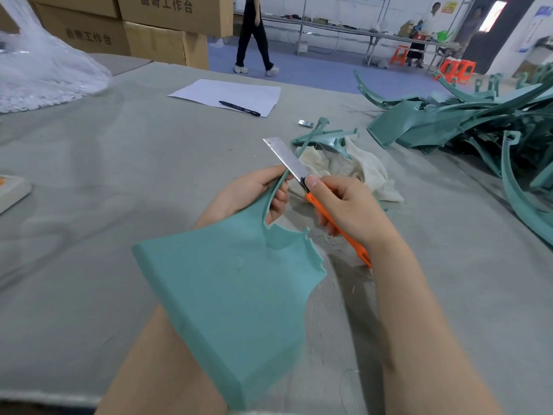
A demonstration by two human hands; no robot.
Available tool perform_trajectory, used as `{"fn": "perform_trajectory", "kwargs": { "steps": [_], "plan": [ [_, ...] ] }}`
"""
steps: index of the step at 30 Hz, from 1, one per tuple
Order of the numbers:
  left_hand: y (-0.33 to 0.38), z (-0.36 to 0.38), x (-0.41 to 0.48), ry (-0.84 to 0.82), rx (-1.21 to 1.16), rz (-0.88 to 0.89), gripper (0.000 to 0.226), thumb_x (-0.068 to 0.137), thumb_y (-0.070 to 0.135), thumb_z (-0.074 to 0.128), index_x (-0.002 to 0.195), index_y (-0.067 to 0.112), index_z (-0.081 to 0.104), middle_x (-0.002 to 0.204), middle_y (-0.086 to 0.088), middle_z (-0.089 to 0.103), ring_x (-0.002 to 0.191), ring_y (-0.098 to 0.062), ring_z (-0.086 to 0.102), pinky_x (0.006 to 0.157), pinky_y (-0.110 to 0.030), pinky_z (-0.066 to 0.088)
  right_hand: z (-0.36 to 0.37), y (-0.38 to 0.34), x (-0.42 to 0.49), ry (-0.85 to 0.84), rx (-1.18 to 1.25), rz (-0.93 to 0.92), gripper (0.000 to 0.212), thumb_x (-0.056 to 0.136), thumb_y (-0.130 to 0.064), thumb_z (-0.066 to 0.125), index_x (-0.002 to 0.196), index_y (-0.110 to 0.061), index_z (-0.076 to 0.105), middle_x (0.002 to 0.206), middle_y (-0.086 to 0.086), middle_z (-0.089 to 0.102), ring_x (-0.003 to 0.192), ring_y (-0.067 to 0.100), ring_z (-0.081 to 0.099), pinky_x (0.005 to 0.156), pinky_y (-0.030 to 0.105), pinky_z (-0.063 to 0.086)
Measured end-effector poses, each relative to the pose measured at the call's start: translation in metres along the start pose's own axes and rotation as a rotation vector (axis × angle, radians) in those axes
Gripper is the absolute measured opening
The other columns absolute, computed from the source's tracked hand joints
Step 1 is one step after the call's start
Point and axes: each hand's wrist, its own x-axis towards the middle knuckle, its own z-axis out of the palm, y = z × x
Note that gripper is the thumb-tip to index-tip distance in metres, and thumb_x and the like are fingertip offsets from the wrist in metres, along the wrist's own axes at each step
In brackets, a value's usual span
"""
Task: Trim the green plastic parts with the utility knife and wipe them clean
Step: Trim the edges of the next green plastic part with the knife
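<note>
A large green plastic part (236,298) fills the lower middle of the head view, tilted over the table. My left hand (248,194) grips its thin curved arm near the top. My right hand (347,208) holds an orange utility knife (338,229), thumb near the black slider, with its long blade (285,158) extended up and left against the tip of that arm. A cream wiping cloth (362,169) lies crumpled just beyond my right hand, partly under another green part (323,139).
A heap of green plastic parts (466,127) covers the right side of the grey cloth-covered table (119,181). A white paper sheet (230,94) with a black marker (239,108) lies further back. A clear plastic bag (39,67) sits far left. Cardboard boxes and people stand beyond.
</note>
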Motion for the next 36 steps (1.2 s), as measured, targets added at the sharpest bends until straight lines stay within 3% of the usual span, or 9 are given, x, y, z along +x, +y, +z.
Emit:
{"fn": "perform_trajectory", "kwargs": {
  "steps": [5,8,12,15,19,22,24,27,36],
  "plan": [
    [-0.001,0.003,-0.001,0.003,-0.097,0.026,0.03,0.098,0.015,0.044,0.068,0.011,0.047,0.047,0.003,0.043,0.041,-0.003,0.037,0.044,-0.012,0.03,0.002,-0.006,-0.003,-0.095,-0.024,-0.019,0.04,0.096,-0.041,0.053,0.063,-0.018,0.057,0.05,0.002,0.053,0.044,0.014,0.048,0.044,0.025,0.044],
    [0.0,0.002,0.0,0.019,-0.163,0.034,0.029,0.099,0.015,0.043,0.071,0.011,0.049,0.05,0.003,0.043,0.047,-0.003,0.034,0.047,-0.013,0.03,0.002,-0.01,-0.005,-0.149,-0.034,-0.024,0.039,0.096,-0.04,0.053,0.063,-0.02,0.057,0.05,0.001,0.055,0.043,0.012,0.049,0.046,0.026,0.046],
    [-0.001,-0.002,0.003,-0.037,-0.149,0.091,0.05,0.096,0.018,0.05,0.048,0.012,0.063,0.047,0.002,0.051,0.044,-0.006,0.044,0.061,-0.017,0.036,0.002,-0.012,-0.007,-0.218,-0.023,0.007,0.038,0.096,-0.041,0.053,0.065,-0.019,0.058,0.051,-0.001,0.054,0.043,0.012,0.049,0.046,0.026,0.046],
    [-0.001,-0.006,0.007,0.005,0.002,0.146,0.033,0.096,0.013,0.046,0.068,0.018,0.062,0.048,0.008,0.055,0.045,-0.005,0.052,0.064,-0.023,0.042,0.003,-0.013,-0.007,-0.292,0.013,0.027,0.038,0.095,-0.043,0.054,0.068,-0.017,0.061,0.052,0.002,0.053,0.044,0.013,0.048,0.046,0.025,0.044],
    [-0.001,-0.01,0.008,0.049,-0.017,0.162,0.021,0.096,0.02,0.049,0.076,0.018,0.052,0.048,0.008,0.05,0.042,-0.006,0.047,0.051,-0.021,0.04,0.003,-0.013,-0.006,-0.39,0.04,0.031,0.04,0.093,-0.045,0.055,0.065,-0.017,0.061,0.053,0.006,0.053,0.044,0.016,0.048,0.044,0.025,0.044],
    [0.004,-0.002,0.005,0.009,-0.089,0.128,0.035,0.099,0.023,0.045,0.066,0.012,0.049,0.043,0.004,0.042,0.034,-0.007,0.039,0.038,-0.015,0.037,0.002,-0.011,-0.005,-0.463,0.001,0.032,0.054,0.087,-0.054,0.054,0.076,-0.002,0.06,0.054,0.005,0.054,0.044,0.018,0.05,0.048,0.025,0.045],
    [0.006,0.001,0.006,-0.017,-0.12,0.123,0.049,0.102,0.024,0.04,0.056,0.01,0.052,0.04,0.004,0.04,0.031,-0.006,0.036,0.037,-0.013,0.034,0.001,-0.01,-0.004,-0.503,-0.024,0.04,0.057,0.089,-0.056,0.054,0.085,0.0,0.062,0.055,0.002,0.055,0.045,0.016,0.051,0.048,0.024,0.045],
    [0.005,0.001,0.005,-0.036,-0.195,0.126,0.045,0.101,0.025,0.042,0.059,0.01,0.05,0.042,0.004,0.039,0.033,-0.005,0.035,0.038,-0.012,0.035,0.001,-0.007,-0.004,-0.56,-0.005,0.07,0.062,0.089,-0.058,0.054,0.1,0.003,0.064,0.055,0.001,0.053,0.044,0.014,0.048,0.045,0.021,0.042],
    [0.005,0.002,0.003,-0.094,-0.195,0.104,0.061,0.1,0.027,0.042,0.044,0.011,0.06,0.042,0.005,0.041,0.035,-0.005,0.036,0.039,-0.013,0.036,0.0,-0.005,-0.004,-0.632,0.074,0.117,0.067,0.084,-0.062,0.056,0.1,0.003,0.063,0.056,0.004,0.053,0.044,0.015,0.047,0.043,0.022,0.041]
  ]
}}
